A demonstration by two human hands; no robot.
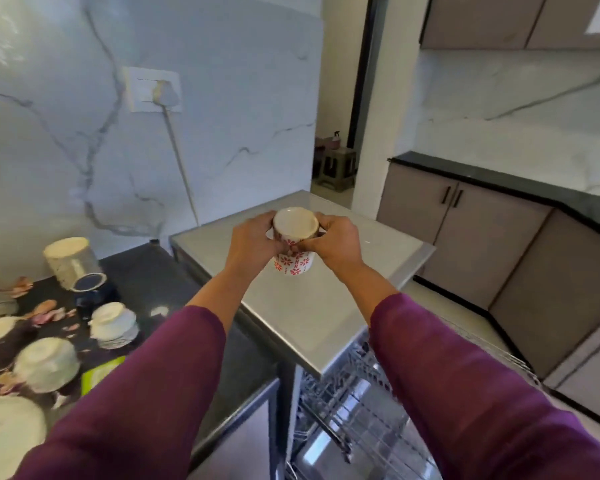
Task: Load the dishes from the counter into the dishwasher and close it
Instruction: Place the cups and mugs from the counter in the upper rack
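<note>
Kitchen, seen from above the hands: motion blur softens the left side of the frame, and the dishes on the counter (146, 271) are hard to make out in detail. A plate (4, 441) at the near left is cut off by the edge, and a green item (101, 372) is half hidden under the left sleeve (146, 393). The right sleeve (471, 393) covers part of the wire rack (354, 410), which stands drawn out of the open dishwasher (326, 306) at the bottom and is cut by the lower edge; what it holds cannot be told.

The dark counter carries a flowered mat (49, 313) with two upturned bowls (45, 365) and a pale mug (71, 261) lying tilted. Behind rises a veined marble wall (239, 98) with a socket (153, 90) and a cord running down. To the right are brown cabinets (465, 216) under a black top, and a doorway shows a stool (336, 168) far off.

The cup (294, 237), white with red flowers, is held upside down, base toward the camera, above the dishwasher's pale grey top. The left hand (253, 242) and right hand (336, 244) each curl round its sides, thumbs meeting on the near face over the pattern; the fingertips on the far side are hidden.
</note>
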